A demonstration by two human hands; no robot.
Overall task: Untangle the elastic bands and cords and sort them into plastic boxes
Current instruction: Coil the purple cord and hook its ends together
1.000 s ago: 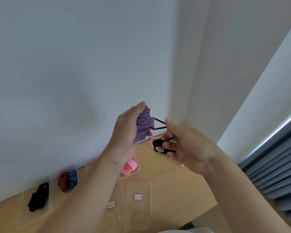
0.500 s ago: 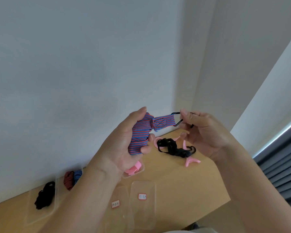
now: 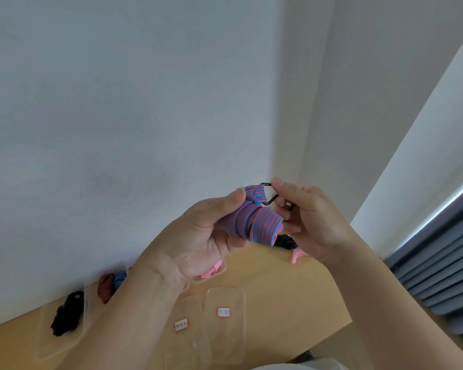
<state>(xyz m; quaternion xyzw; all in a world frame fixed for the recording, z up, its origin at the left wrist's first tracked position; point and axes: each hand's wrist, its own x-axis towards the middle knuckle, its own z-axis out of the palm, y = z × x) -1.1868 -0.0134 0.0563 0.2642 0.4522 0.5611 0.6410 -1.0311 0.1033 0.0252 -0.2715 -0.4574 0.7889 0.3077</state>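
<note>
Band [image 3: 254, 222] in left hand [image 3: 195, 241] | hook [image 3: 271, 199] pinched by right hand [image 3: 313, 217] | forearm [image 3: 134, 316] overlaps boxes [image 3: 225, 340]

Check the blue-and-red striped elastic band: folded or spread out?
Folded: the blue-and-red striped elastic band sits layered in the left hand; right hand pinches its black wire hook.

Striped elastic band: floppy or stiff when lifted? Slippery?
Likely floppy: the striped elastic band folds into soft rolls in the left hand. Probably light and grippy, being ribbed fabric. Its black wire hook, pinched by the right hand, looks rigid.
</note>
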